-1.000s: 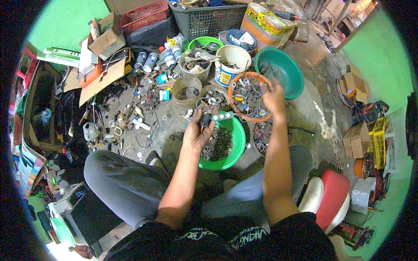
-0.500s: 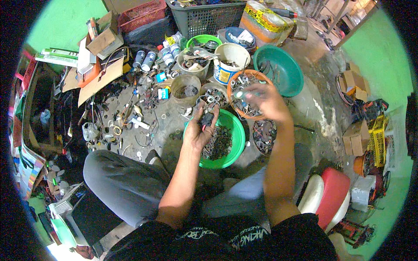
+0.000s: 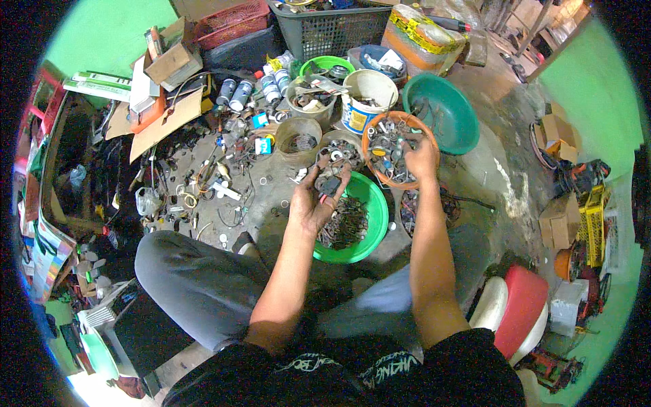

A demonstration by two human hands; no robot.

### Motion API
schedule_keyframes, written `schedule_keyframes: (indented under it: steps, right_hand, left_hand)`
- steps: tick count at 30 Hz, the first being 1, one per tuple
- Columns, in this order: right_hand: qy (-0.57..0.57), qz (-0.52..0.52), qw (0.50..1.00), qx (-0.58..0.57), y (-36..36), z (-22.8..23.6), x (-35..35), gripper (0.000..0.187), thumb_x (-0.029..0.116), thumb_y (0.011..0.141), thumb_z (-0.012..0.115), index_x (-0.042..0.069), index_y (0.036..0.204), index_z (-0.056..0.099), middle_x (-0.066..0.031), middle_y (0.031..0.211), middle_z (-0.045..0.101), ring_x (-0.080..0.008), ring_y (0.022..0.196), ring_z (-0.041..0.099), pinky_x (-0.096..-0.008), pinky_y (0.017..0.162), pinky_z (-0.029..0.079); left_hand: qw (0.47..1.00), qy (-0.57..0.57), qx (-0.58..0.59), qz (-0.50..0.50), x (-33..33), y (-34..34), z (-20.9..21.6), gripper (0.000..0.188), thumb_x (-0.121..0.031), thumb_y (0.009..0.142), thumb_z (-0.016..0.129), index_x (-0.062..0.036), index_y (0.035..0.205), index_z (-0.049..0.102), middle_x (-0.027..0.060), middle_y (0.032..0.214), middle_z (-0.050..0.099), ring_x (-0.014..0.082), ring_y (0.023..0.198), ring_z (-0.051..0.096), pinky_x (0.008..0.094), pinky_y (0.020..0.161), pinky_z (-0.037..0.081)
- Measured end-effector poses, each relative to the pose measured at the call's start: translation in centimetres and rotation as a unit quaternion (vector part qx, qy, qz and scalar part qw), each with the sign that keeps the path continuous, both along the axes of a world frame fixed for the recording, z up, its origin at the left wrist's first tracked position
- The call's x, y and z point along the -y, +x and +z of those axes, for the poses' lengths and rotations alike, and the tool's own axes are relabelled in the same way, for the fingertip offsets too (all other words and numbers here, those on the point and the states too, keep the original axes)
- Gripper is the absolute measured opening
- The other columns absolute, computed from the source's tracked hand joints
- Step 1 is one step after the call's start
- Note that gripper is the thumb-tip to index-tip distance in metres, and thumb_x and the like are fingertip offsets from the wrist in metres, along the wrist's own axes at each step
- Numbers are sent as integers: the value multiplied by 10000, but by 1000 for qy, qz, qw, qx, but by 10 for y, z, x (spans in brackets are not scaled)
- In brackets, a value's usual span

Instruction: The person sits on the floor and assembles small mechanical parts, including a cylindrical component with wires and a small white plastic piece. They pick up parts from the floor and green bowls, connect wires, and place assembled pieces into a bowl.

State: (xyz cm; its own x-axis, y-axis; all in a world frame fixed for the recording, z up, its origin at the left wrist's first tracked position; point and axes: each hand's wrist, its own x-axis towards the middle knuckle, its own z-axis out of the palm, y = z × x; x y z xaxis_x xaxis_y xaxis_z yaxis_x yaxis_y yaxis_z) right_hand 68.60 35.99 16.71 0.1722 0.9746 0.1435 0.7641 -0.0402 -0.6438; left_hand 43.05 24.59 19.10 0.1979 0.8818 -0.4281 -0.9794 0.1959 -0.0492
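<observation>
My left hand (image 3: 314, 207) is turned palm up over the green basin (image 3: 384, 220), its fingers curled round a small black part (image 3: 330, 186) and some smaller grey pieces. Dark screws or similar small metal bits (image 3: 344, 227) lie heaped in that basin. My right hand (image 3: 422, 160) reaches into the orange basin (image 3: 367, 150), its fingers bent down among mixed small metal and plastic parts (image 3: 388, 146). The fingertips look closed, but what they may pinch is hidden. Between the two basins and beyond sits a tub of grey ring-like parts (image 3: 341, 150).
A teal basin (image 3: 461, 129), a white bucket (image 3: 356, 117) and a cloudy tub (image 3: 293, 129) stand beyond my hands. Spray cans (image 3: 241, 95) and loose cables and parts litter the floor to the left. A dark crate (image 3: 332, 34) stands at the back. A red-and-white seat (image 3: 519, 308) is at the right.
My right hand has gone from a blurred position above the orange basin down into its parts. My left hand still holds the black part; the whole view has shifted slightly.
</observation>
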Motion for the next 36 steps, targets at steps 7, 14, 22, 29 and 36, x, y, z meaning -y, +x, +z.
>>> schedule_keyframes:
  steps: [7, 14, 22, 29, 36]
  right_hand:
    - [-105, 293, 924, -222, -67, 78, 28, 292, 80, 882, 690, -15, 1158, 672, -143, 1116, 711, -193, 1004, 666, -348, 879, 521]
    - [-39, 438, 896, -70, -91, 79, 44, 359, 66, 802, 737, 95, 1159, 709, -136, 1160, 696, -262, 1058, 660, -381, 953, 496]
    - [-13, 427, 904, 12, -104, 74, 54, 360, 134, 788, 768, 152, 1144, 719, -129, 1138, 690, -319, 1121, 614, -421, 1006, 461]
    - [33, 439, 898, -25, -104, 67, 51, 316, 135, 846, 716, 125, 1161, 696, -142, 1140, 686, -323, 1120, 614, -420, 1000, 459]
    - [17, 344, 924, -164, -98, 78, 55, 260, 94, 899, 663, 18, 1147, 666, -164, 1136, 687, -276, 1073, 643, -381, 970, 475]
  left_hand:
    - [999, 39, 0, -19, 2, -3, -6, 389, -205, 1065, 364, -12, 1382, 481, 260, 1368, 492, 405, 1246, 520, 508, 1046, 489]
    - [997, 18, -65, -38, 4, -2, 1, 362, -200, 1054, 391, -21, 1354, 485, 192, 1340, 526, 350, 1209, 554, 502, 1034, 497]
    - [997, 29, -69, -28, 3, -10, -19, 341, -199, 1048, 414, -35, 1335, 498, 161, 1318, 555, 302, 1150, 589, 488, 1018, 504]
    - [1000, 25, 4, -13, 0, -14, -24, 342, -185, 1055, 380, -10, 1326, 497, 185, 1293, 571, 319, 1178, 575, 476, 1011, 511]
    - [999, 27, -16, 6, -3, -5, -10, 408, -204, 1069, 317, 7, 1395, 444, 223, 1367, 531, 345, 1211, 556, 458, 1045, 489]
